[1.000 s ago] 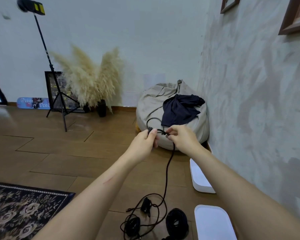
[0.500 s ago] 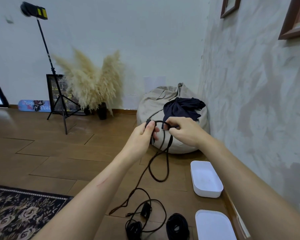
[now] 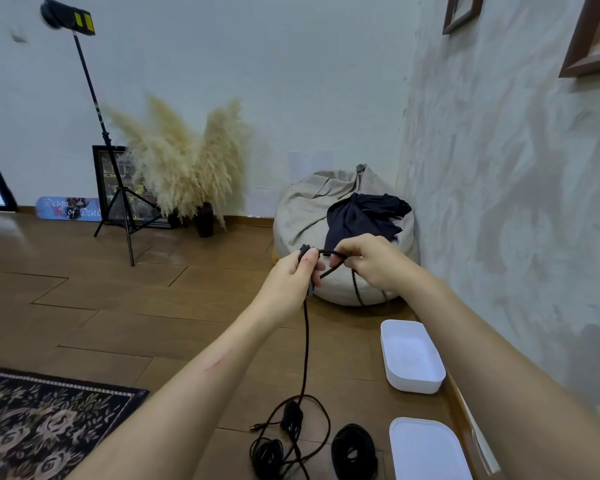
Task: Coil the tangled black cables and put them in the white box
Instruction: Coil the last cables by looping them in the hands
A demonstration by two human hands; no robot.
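A black cable (image 3: 305, 344) runs up from the floor into both of my hands, held out in front of me. My left hand (image 3: 297, 271) grips its gathered loops and plug end. My right hand (image 3: 369, 259) pinches a short stretch of it, and one loop hangs below that hand. On the floor lie a tangle of black cables (image 3: 284, 438) and a neat black coil (image 3: 354, 450). The open white box (image 3: 411, 356) stands by the right wall, with its white lid (image 3: 426, 450) nearer to me.
A beige beanbag (image 3: 312, 216) with a dark cloth (image 3: 361, 218) on it sits in the corner. A tripod stand (image 3: 118, 202), pampas grass in a vase (image 3: 187, 161) and framed pictures line the far wall. A patterned rug (image 3: 42, 427) lies at lower left.
The long loop that hung between my hands has been drawn in. The cable now runs nearly straight from my left hand to the floor, and a shorter loop hangs under my right hand.
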